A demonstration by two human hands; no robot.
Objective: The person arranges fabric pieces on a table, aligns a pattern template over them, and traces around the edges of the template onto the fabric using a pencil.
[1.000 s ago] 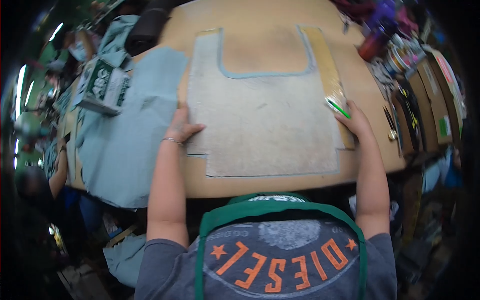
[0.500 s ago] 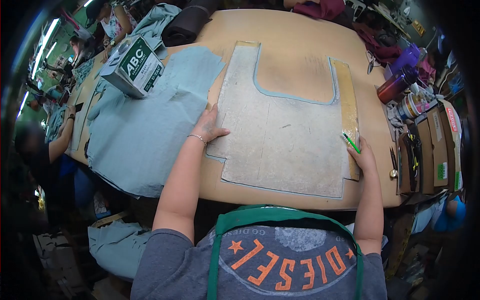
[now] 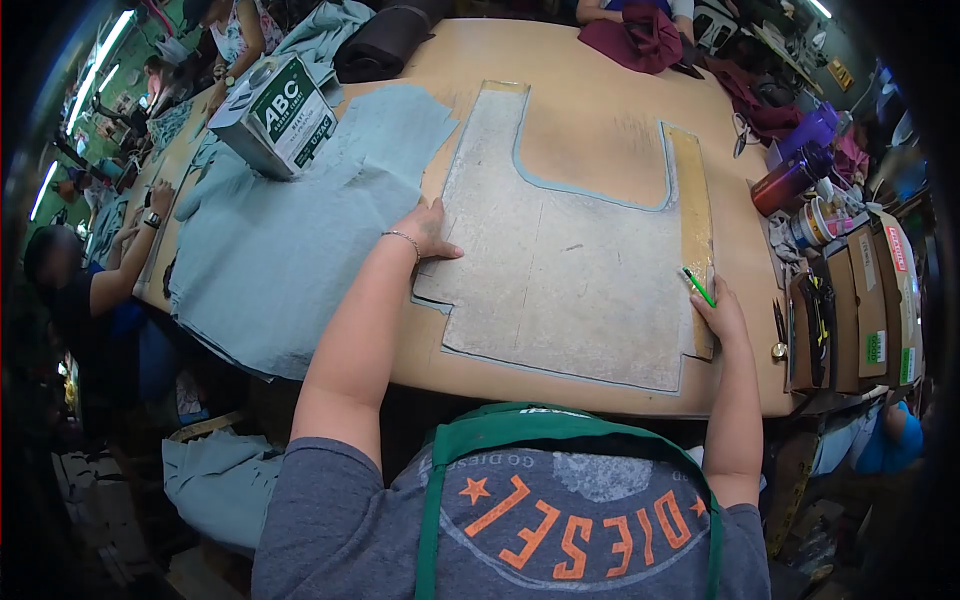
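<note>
A worn, pale grey pattern board (image 3: pixel 570 270) with a U-shaped cutout and brown-taped edges lies flat on light blue fabric (image 3: pixel 590 192), which shows as a thin border around it. My left hand (image 3: pixel 432 232) rests at the board's left edge, its thumb stretched over the top and its fingers extended along the side. At the right edge, my right hand (image 3: pixel 722 310) has a green pen (image 3: pixel 700 288) between its fingers, tip pointing up and left. The undersides of both hands are hidden.
Left of the board lies a stack of light blue fabric (image 3: pixel 290 250) with an ABC-labelled metal can (image 3: pixel 275 118) on it. A dark roll (image 3: pixel 385 45) and maroon cloth (image 3: pixel 632 40) sit across the table (image 3: pixel 590 110). Cardboard boxes (image 3: pixel 855 300) and a tumbler (image 3: pixel 790 180) stand right. Co-workers are nearby.
My left hand has slid slightly up along the board's edge. My right hand keeps the pen at the right edge. Across the table, a person with maroon cloth has come further into view.
</note>
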